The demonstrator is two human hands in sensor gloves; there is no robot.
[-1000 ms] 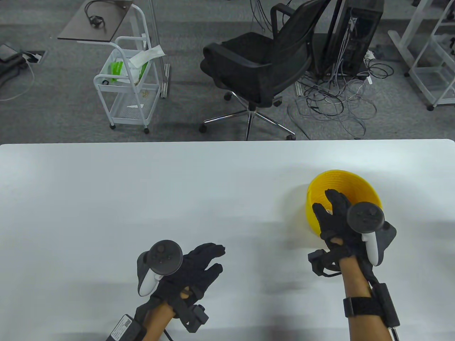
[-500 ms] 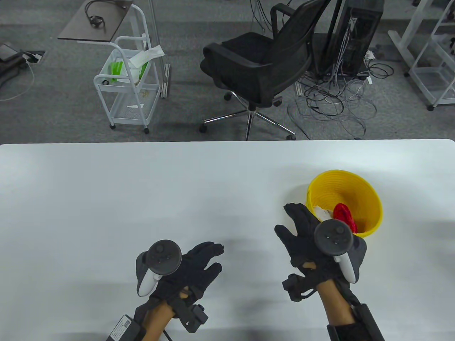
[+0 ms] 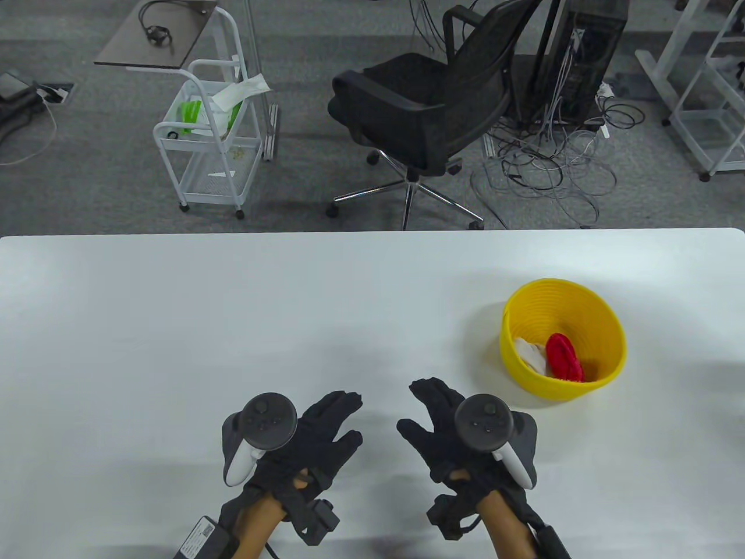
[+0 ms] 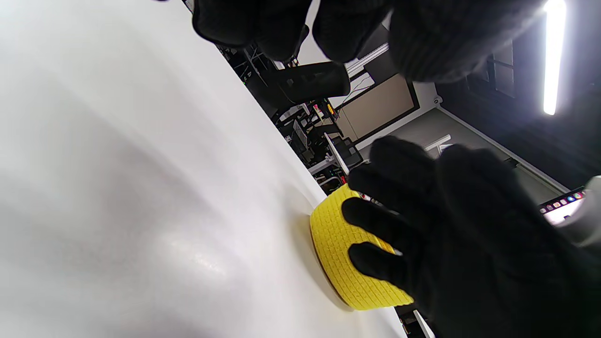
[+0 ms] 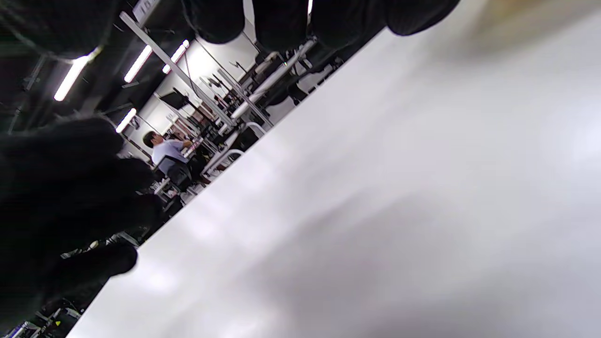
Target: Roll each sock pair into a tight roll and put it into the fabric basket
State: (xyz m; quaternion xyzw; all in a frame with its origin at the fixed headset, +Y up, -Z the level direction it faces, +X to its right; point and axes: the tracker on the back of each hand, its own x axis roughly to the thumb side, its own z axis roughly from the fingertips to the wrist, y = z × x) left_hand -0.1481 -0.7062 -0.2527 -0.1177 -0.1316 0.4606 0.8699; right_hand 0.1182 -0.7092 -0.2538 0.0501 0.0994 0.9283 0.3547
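Observation:
A yellow fabric basket (image 3: 605, 326) stands on the right half of the white table (image 3: 233, 314). Inside it lie a red sock roll (image 3: 563, 356) and a white sock roll (image 3: 531, 355), side by side. My right hand (image 3: 433, 416) hovers near the front edge, left of the basket, with relaxed fingers and nothing in it. My left hand (image 3: 337, 419) rests beside it, fingers loosely spread, also empty. In the left wrist view the basket (image 4: 338, 253) shows behind my right hand (image 4: 450, 225).
Beyond the far table edge stand a black office chair (image 3: 425, 110), a white wire cart (image 3: 209, 134) and a tangle of cables (image 3: 547, 169) on the grey floor. In the right wrist view a person (image 5: 166, 150) sits far off.
My right hand has left the basket and drawn back left toward the front edge, uncovering the red and white rolls. The left hand has stayed put.

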